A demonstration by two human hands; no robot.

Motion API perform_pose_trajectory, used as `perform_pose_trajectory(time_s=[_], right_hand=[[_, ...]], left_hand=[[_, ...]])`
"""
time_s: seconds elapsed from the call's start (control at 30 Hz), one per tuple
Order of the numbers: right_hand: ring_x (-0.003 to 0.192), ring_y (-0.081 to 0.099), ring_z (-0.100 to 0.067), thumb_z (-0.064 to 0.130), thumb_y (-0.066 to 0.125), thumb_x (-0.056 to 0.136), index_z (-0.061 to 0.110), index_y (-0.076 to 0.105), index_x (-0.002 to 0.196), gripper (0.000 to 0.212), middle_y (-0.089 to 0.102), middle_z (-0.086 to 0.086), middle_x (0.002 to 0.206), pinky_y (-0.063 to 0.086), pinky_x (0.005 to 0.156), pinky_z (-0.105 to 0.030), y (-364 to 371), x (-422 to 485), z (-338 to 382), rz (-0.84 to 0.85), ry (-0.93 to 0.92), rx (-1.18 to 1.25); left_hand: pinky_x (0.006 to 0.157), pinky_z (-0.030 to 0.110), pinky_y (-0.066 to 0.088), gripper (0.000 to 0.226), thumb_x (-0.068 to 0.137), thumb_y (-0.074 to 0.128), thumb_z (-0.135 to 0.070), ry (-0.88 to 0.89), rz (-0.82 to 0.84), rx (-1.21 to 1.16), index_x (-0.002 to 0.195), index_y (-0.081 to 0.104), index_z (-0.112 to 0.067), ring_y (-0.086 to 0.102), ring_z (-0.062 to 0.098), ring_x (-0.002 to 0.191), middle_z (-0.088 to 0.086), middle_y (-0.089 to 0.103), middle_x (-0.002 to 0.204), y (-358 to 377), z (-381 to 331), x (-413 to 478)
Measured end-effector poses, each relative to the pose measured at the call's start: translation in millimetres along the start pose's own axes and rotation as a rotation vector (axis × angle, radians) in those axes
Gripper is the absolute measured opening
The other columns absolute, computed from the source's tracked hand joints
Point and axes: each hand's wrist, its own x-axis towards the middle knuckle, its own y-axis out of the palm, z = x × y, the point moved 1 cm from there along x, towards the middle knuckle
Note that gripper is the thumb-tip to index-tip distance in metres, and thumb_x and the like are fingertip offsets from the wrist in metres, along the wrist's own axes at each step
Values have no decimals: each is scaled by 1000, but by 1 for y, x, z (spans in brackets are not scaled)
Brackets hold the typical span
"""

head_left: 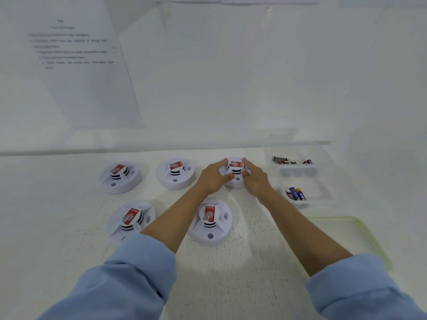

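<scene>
White detector (235, 166) clasped by left grip (213, 179) and right grip (255, 181), fingers curled round; four others (209, 225) seemingly untouched.

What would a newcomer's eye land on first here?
The hands come first: the left hand and right hand grip a white smoke detector with a red label, at the far middle of the table. Four matching detectors lie to its left and nearer the person. At the right, loose batteries sit in clear trays.
</scene>
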Motion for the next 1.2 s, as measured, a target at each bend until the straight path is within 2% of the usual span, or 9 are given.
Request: perform_pose_trajectory(time_s=[0.13, 0.27, 0.33, 0.47, 0.67, 0.77, 0.9, 1.07, 1.2], right_hand=[[140, 22, -29, 11, 33, 98, 15, 22, 145, 49, 27, -16, 150, 15, 112, -34, 2, -4, 5, -61, -35, -70], [142, 17, -25, 15, 47, 93, 17, 31, 143, 52, 27, -15, 150, 13, 109, -29, 13, -9, 28, -191, -204, -43], [141, 19, -22, 20, 57, 89, 18, 31, 143, 60, 28, -8, 150, 14, 111, -29, 20, -12, 48, -123, -272, 14], [139, 24, -20, 20, 74, 76, 17, 21, 146, 88, 25, -4, 151, 23, 113, -35, 44, -10, 81, 140, -270, 112], [139, 25, -22, 15, 82, 65, 13, 11, 147, 108, 22, -7, 153, 26, 113, -37, 80, 8, 93, 282, -151, 68], [141, 23, -21, 16, 83, 64, 9, 8, 147, 113, 20, -7, 153, 23, 114, -34, 89, 16, 92, 308, -127, 17], [141, 21, -22, 19, 84, 64, 9, 11, 146, 110, 19, -7, 154, 22, 115, -35, 93, 21, 89, 256, -119, -30], [136, 32, -24, 21, 87, 58, 10, 27, 142, 103, 34, -6, 146, 29, 112, -38, 86, 22, 87, 171, -156, 0], [128, 40, -22, 12, 86, 57, 13, 32, 139, 98, 40, -5, 141, 36, 107, -36, 60, 16, 89, 94, -187, 99]], left_hand=[[107, 31, 31, 55, 86, 64, -23, 34, -122, -46, 136, 44, -13, 40, 23, 131, 7, 43, 143, -12, -6, -10], [74, 8, 32, 39, 85, 65, -18, 97, -395, -103, 123, 57, -14, 52, 17, 104, 9, 55, 128, -54, -8, -26], [75, 8, 32, 37, 84, 65, -14, 107, -442, -81, 120, 59, -15, 50, 14, 101, 8, 56, 126, -79, 2, -33], [93, 24, 33, 55, 79, 72, -15, 15, -325, -105, 129, 50, -20, 43, 20, 121, 6, 48, 132, -119, 35, -43], [96, 30, 41, 98, 67, 82, -12, -109, 73, -115, 144, 23, -21, 42, 23, 127, 6, 37, 144, -140, 73, -41], [109, 37, 35, 111, 59, 87, -14, -84, 122, 1, 146, 17, -17, 38, 21, 131, 4, 37, 146, -138, 85, -32], [110, 45, 33, 121, 47, 91, -31, -61, 75, 24, 145, 22, -12, 36, 24, 133, 8, 36, 147, -135, 92, -24], [110, 38, 34, 109, 54, 90, -21, -2, 43, 13, 143, 28, -9, 37, 23, 132, 7, 36, 144, -136, 81, -25], [81, 20, 45, 73, 55, 88, -9, 99, 37, -42, 118, 51, -10, 54, 19, 107, -1, 57, 111, -139, 48, -30]])
